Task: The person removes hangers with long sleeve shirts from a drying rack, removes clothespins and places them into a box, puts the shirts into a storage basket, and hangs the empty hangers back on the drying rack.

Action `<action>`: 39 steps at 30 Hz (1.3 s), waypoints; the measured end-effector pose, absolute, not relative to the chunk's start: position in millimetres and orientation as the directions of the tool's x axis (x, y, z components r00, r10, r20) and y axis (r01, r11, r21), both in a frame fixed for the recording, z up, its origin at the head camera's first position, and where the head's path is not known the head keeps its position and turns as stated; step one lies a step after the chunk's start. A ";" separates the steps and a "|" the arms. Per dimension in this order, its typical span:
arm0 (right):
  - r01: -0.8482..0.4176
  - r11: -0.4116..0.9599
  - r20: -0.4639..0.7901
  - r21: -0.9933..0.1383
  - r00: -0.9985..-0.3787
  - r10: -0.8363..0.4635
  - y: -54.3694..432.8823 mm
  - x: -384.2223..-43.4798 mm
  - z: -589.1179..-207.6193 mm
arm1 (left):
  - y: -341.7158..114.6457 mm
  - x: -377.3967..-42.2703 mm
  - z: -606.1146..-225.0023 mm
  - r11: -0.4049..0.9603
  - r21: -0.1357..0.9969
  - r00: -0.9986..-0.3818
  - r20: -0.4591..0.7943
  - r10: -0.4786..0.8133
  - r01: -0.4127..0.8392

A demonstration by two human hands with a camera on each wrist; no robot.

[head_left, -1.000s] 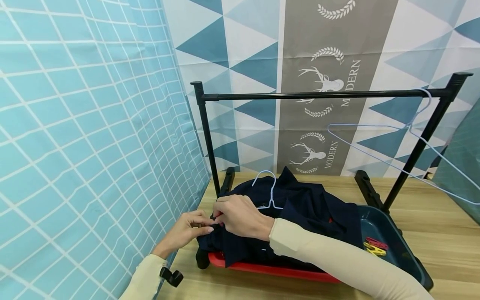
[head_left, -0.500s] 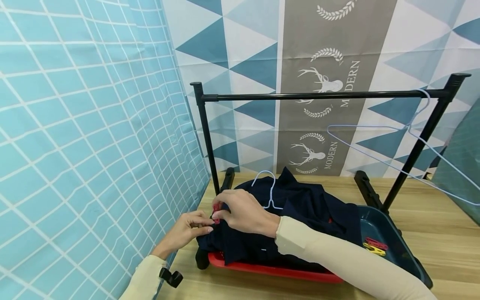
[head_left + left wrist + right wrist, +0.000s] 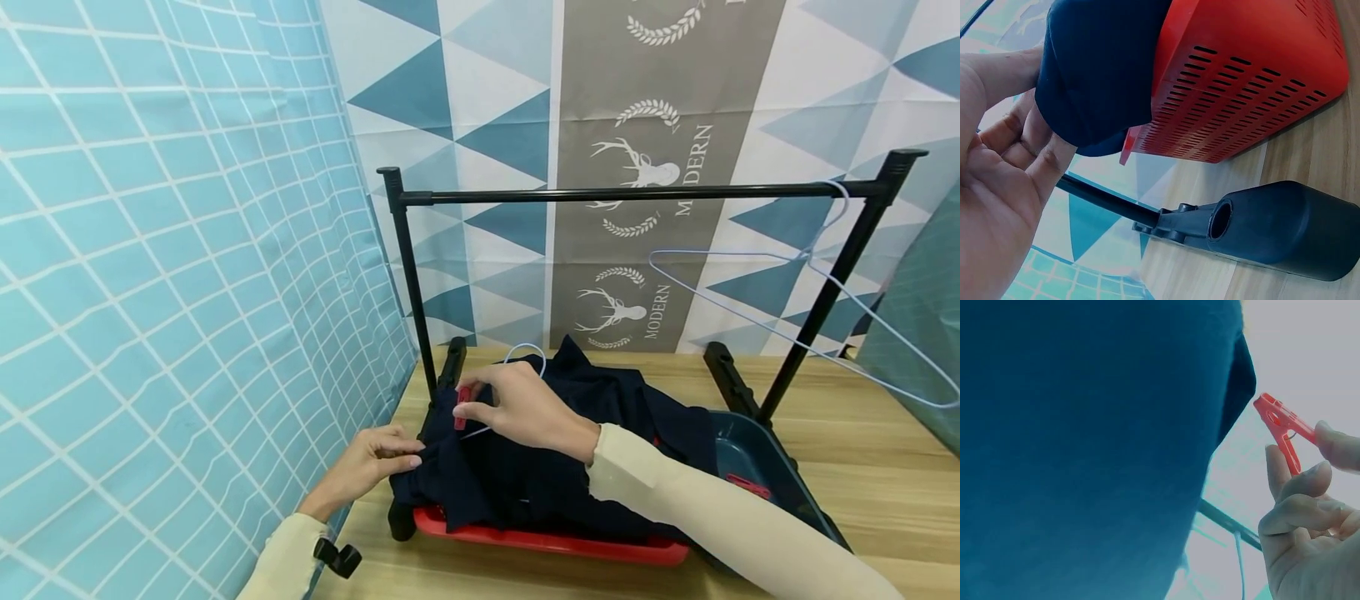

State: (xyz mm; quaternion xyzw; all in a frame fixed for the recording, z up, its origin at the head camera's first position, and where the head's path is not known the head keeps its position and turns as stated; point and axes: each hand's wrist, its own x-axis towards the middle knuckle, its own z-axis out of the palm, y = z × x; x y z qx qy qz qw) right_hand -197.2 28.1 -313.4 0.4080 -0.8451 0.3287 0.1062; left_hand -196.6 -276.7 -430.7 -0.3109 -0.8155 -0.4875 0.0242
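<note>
**Red clip (image 3: pixel 462 397) pinched above navy cloth (image 3: pixel 525 477)**

The right hand (image 3: pixel 527 410) pinches the red clip by its handles between thumb and finger, over the cloth's left part. The cloth lies heaped across a red basket (image 3: pixel 555 543), near the left edge of the surface (image 3: pixel 375 577). By the basket's front left corner, the left hand (image 3: pixel 366 463) pinches the cloth's edge between thumb and fingers. A pale hanger's hook (image 3: pixel 543 361) rises behind the right hand. In a dark tray (image 3: pixel 731 440) beside the basket's right end lies a second red clip (image 3: pixel 748 486). A black rack (image 3: pixel 652 194) stands along the surface's back edge.
</note>
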 end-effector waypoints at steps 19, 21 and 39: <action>-0.712 0.463 0.438 -0.527 -0.695 -0.570 70.5 -200.8 -324.2 | -276.6 -197.3 -430.0 0.291 0.767 -0.769 0.378 0.516 0.572; -0.705 0.471 0.436 -0.530 -0.703 -0.562 75.5 -200.7 -324.7 | -276.8 -197.2 -430.0 0.294 0.775 -0.777 0.367 0.511 0.559; -0.656 0.495 0.416 -0.570 -0.750 -0.514 113.6 -201.7 -332.3 | -277.4 -198.7 -434.5 0.305 0.765 -0.779 0.380 0.498 0.568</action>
